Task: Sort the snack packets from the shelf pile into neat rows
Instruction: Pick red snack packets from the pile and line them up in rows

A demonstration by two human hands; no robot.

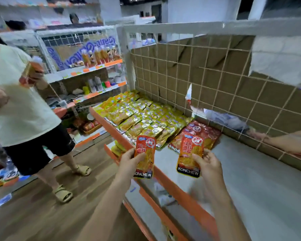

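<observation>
Above shelf front edge (165, 178): my left hand (129, 162) pinches one red packet (144, 156), thumb across face. My right hand (207, 164) pinches second red packet (190, 154) likewise. Packets flat, glossy, orange-red, black KONCHEW band at bottom. Step, by my judgement: carrying pair to placement. Yellow rows (137, 117) done at left; red stack (196, 134) started beside them. Next: lay both flat, edges aligned with red stack.

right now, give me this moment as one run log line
left hand holds orange packet | right hand holds orange packet | yellow packets in rows on shelf | red packets beside them
</observation>
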